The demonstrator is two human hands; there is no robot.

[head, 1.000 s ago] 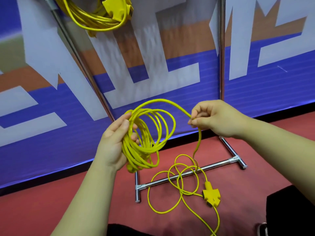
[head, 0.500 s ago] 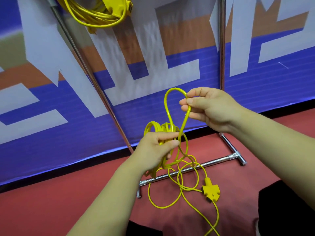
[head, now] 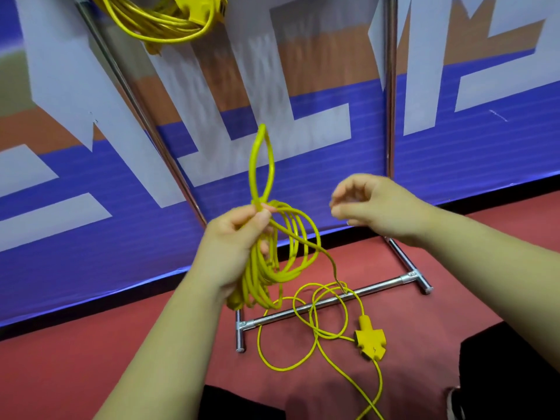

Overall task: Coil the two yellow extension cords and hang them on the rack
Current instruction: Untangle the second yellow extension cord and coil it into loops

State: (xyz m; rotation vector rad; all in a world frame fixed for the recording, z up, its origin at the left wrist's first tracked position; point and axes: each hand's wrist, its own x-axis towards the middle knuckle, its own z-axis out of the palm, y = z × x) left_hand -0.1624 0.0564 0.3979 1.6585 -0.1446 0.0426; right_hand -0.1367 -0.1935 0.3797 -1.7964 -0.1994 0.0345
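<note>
A blue, white and orange printed banner (head: pixel 91 253) fills the background behind both grips; its big white block shapes are cut off by the frame and cannot be read as words. Below the grips lies the red floor (head: pixel 91 374). One chrome tube rack (head: pixel 378 286) stands on the floor, with two uprights rising past the grips, one to the left and one to the right, and a cross bar with two short feet beneath them. There are two cords. One coiled yellow extension cord (head: pixel 157 25) hangs on the rack, high above and left of the left grip, at the frame's top edge. The second yellow extension cord (head: pixel 291 253) is gathered in several loops in the left hand (head: pixel 233 247), whose forearm reaches up from below. Its fingers and thumb are curled round the bundle, and one narrow loop stands upright above the grip. The rest trails down to loose loops on the floor across the cross bar. It ends at one yellow three-way socket block (head: pixel 370 342) bearing a small lightning mark, below and right of the grip. The right hand (head: pixel 378 207), motion-blurred, hovers just right of the coil with fingers loosely curled, its grip holding nothing.
</note>
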